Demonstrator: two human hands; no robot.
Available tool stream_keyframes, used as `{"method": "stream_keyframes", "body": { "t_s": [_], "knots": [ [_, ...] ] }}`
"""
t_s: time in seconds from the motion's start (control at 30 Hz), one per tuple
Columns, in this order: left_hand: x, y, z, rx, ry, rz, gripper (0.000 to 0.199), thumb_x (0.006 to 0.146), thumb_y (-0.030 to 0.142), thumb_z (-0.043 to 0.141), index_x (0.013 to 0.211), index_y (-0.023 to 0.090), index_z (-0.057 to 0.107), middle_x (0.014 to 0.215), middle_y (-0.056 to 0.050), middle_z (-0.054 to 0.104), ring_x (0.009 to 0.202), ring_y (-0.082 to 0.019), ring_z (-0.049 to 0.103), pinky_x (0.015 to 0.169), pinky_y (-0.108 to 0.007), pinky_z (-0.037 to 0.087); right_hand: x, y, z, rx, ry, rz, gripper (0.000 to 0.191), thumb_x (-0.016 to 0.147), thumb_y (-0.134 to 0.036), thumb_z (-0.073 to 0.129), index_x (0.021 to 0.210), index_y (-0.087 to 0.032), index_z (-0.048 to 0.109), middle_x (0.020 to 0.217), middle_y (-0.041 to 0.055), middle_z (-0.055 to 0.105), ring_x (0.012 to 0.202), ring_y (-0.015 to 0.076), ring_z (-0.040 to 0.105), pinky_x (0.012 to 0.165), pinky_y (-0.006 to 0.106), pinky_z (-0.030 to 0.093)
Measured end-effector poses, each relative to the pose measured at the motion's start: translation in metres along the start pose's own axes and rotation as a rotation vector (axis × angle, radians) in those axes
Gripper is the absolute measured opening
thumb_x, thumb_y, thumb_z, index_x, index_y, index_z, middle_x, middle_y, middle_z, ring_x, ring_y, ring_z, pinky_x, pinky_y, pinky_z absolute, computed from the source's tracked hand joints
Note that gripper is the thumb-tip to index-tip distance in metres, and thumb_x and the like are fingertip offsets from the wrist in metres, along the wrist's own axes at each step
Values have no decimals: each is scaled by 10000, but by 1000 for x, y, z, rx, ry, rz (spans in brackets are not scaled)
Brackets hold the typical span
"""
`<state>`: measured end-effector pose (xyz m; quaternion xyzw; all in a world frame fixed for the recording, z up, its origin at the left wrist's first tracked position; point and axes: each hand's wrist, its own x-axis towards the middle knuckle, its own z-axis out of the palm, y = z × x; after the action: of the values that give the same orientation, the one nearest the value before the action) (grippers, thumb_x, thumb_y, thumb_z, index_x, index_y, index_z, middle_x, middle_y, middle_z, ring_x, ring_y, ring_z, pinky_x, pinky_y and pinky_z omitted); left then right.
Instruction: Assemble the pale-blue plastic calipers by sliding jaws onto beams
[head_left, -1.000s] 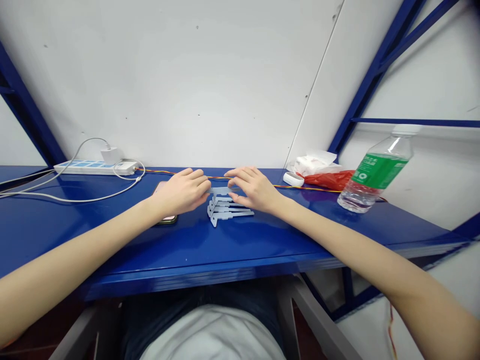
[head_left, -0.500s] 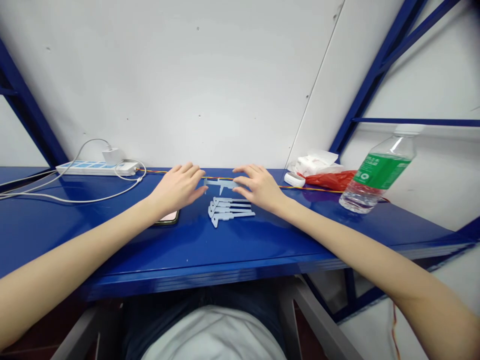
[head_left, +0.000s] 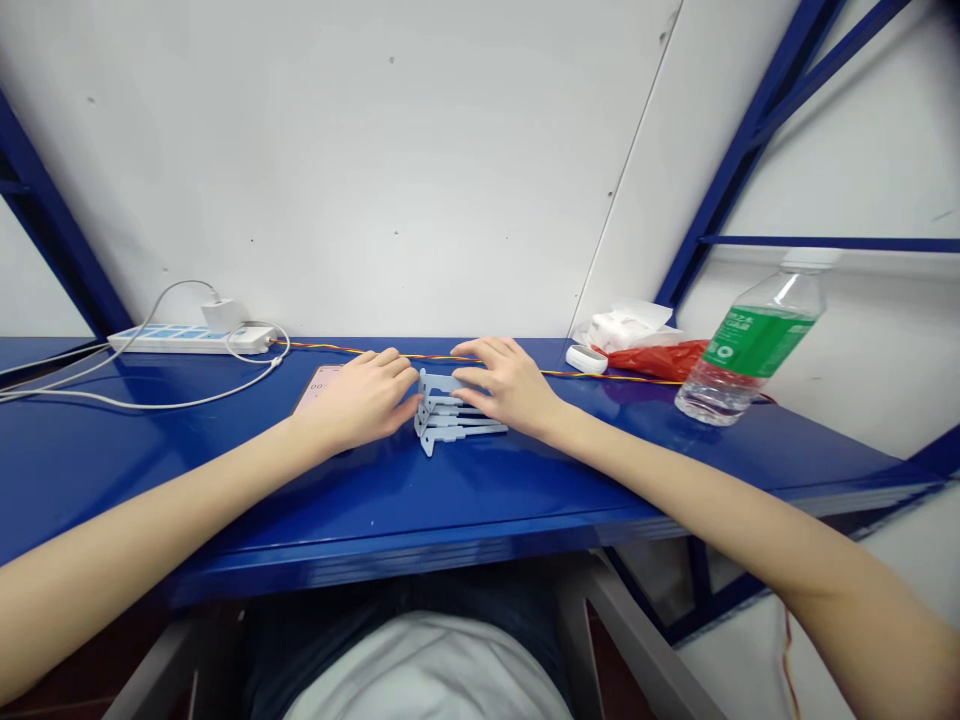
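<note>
A light grey caliper (head_left: 441, 382) is pinched at its right end between the thumb and fingers of my right hand (head_left: 514, 388). It sits just above several similar grey calipers (head_left: 450, 432), fanned out on the blue table (head_left: 390, 500) with their jaws to the left. My left hand (head_left: 367, 398) is at the left side of the held caliper, thumb and fingers bent and apart; whether it touches the jaws is hard to see. Under my left wrist lies a phone (head_left: 319, 385), partly covered.
A white power strip (head_left: 187, 338) with a plug and white cables (head_left: 180, 403) is at the left. At the right stand a water bottle (head_left: 754, 345), a red bag (head_left: 652, 359), tissues (head_left: 630, 328) and a white oval device (head_left: 586, 360). Thin coloured wires run along the wall.
The held caliper has come nearer to me, down to the fanned calipers, with both hands. My left hand has also shifted slightly right, and more of the phone shows.
</note>
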<state>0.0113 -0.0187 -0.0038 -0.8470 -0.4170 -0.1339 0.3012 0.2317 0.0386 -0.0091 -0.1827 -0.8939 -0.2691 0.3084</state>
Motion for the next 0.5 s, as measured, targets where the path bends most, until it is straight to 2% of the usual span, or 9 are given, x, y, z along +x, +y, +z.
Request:
{"method": "stream_keyframes", "body": {
  "t_s": [0.1,0.2,0.3,0.4,0.5],
  "knots": [
    [1,1,-3,-102,7,-120,216,871,288,434,946,152,583,926,-93,651,926,-242,571,757,-354,473,0,-1,-1,-21,4,-35,171,883,-297,547,842,-193,676,1087,97,637,998,218,533,852,369,389],
    [3,6,-10,-247,-43,-231,110,807,237,457,840,186,548,854,-54,643,852,-214,577,678,-320,477,1,-4,-3,-35,15,-85,168,890,-278,529,873,-193,674,1102,97,634,1008,220,527,860,378,376],
    [5,15,-16,-299,-66,-301,35,749,195,461,741,205,494,784,-35,626,774,-197,574,637,-307,474,2,-8,-4,-27,1,-110,176,898,-271,505,884,-213,671,1131,85,623,1029,230,514,869,403,355],
    [8,20,-18,-294,-51,-342,35,716,177,464,713,210,474,763,-34,625,733,-194,575,614,-302,470,4,-12,-4,-15,5,-116,191,907,-271,484,879,-221,666,1135,76,620,1033,229,515,869,409,344],
    [7,16,-12,-263,-57,-367,126,681,105,433,723,208,491,780,-39,634,725,-190,585,591,-291,458,4,-12,-3,-15,12,-115,182,904,-259,491,868,-214,664,1118,77,628,1022,222,529,870,399,346]
  ]
}}
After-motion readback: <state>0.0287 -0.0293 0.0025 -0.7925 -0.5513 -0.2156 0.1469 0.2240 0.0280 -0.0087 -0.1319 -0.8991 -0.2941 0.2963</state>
